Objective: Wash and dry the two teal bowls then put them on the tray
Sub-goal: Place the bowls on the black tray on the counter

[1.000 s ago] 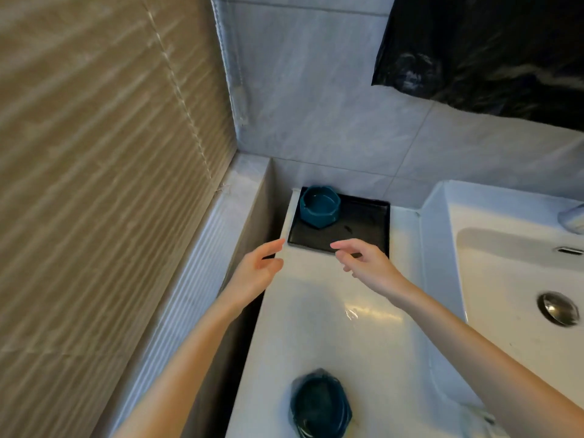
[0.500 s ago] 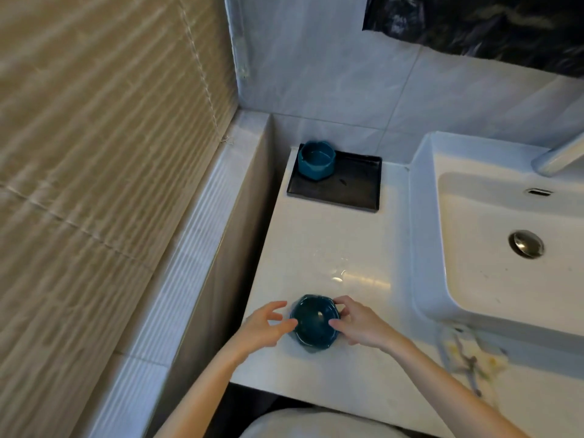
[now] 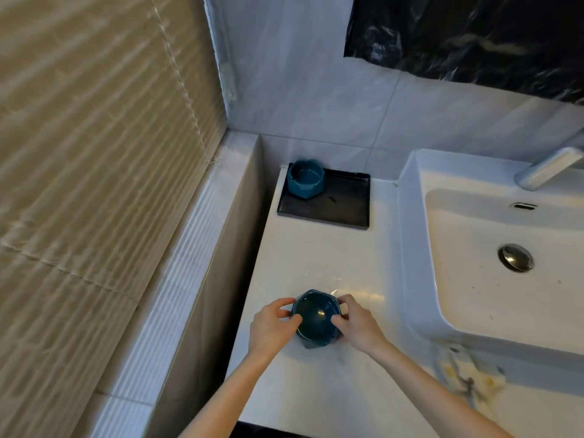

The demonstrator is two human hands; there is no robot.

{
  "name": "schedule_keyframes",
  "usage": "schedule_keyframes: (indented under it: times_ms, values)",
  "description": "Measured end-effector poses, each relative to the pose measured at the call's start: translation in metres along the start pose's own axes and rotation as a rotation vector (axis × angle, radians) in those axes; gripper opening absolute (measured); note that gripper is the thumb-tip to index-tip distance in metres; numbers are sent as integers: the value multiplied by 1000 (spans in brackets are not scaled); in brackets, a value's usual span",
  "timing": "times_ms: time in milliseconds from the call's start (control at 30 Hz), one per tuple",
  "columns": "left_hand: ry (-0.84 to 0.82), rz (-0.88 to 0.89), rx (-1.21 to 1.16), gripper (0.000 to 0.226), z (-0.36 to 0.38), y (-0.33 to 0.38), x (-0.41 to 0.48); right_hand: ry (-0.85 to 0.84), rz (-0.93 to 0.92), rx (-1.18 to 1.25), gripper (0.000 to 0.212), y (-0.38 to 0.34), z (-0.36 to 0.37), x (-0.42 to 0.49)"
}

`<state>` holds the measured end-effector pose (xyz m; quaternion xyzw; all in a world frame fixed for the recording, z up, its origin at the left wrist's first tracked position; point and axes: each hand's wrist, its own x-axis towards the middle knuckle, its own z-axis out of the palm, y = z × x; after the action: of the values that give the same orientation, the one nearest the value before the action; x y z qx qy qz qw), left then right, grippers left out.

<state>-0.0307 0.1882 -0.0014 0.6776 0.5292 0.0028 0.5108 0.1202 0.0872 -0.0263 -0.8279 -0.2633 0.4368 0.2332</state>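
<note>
Compared with the view half a second earlier, both hands have closed further onto the near teal faceted ceramic bowl [image 3: 317,320], which stays at the same spot on the white glossy stone table [image 3: 322,254]; the thumbs, then just at the rim, now lie over it. A full second earlier the hands were up by the black rectangular tray [image 3: 335,207] with nothing in them.

Left hand [image 3: 271,327]: fingers curled around the left wall of the bowl, thumb hooked over the rim into the interior. Right hand [image 3: 357,325]: fingers wrapped around the right wall, thumb tip over the rim on that side. The two hands are clamped on opposite sides of the bowl. Whether the bowl base touches the table or is slightly lifted cannot be told.

The bowl is upright, opening upward, on the near part of the table, left of the white rectangular ceramic sink [image 3: 410,248].

The second teal faceted ceramic bowl [image 3: 305,182] stands upright in the far left corner of the tray. The tray lies at the far end of the table against the grey tiled wall [image 3: 316,105], well apart from the hands.

A white patterned cloth [image 3: 467,377] lies on the table near the front of the sink, to the right of the right forearm.
</note>
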Motion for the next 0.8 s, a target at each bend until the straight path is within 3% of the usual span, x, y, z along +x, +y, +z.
schedule_keyframes:
  times_ms: [300, 633, 800]
  values:
    - [-50, 169, -203, 35, -20, 98, 106, 227, 1, 255, 31, -56, -99, 78]
    - [111, 446, 205, 51, -39, 138, 211, 340, 82, 254, 35, -89, -155, 183]
    - [119, 417, 288, 54, -35, 141, 247, 338, 88, 141, 39, -94, -165, 219]
